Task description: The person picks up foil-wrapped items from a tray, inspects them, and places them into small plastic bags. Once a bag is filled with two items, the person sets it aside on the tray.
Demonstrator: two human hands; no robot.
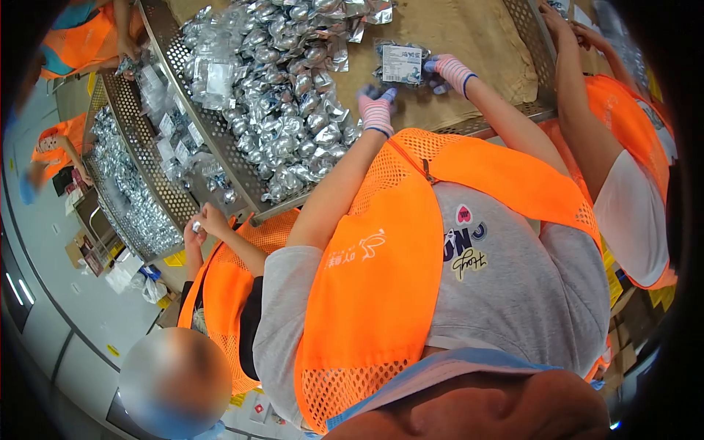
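Pink-and-white striped gloves with bluish fingertips cover both of my hands. My right hand (449, 73) grips the right edge of a clear bag with a white printed label (402, 64), above the brown surface. Just below and to the left of that bag is my left hand (377, 110), its thumb and fingers apart, with nothing visible between them. A large heap of small silver foil packets (293, 88) lies immediately left of my hands.
Perforated metal rails (213, 125) edge the brown work surface (469, 33). Beyond the left rail lie labelled clear bags (167, 128) and another heap of silver packets (128, 176). People in orange vests are close by on the left (227, 308) and right (623, 125).
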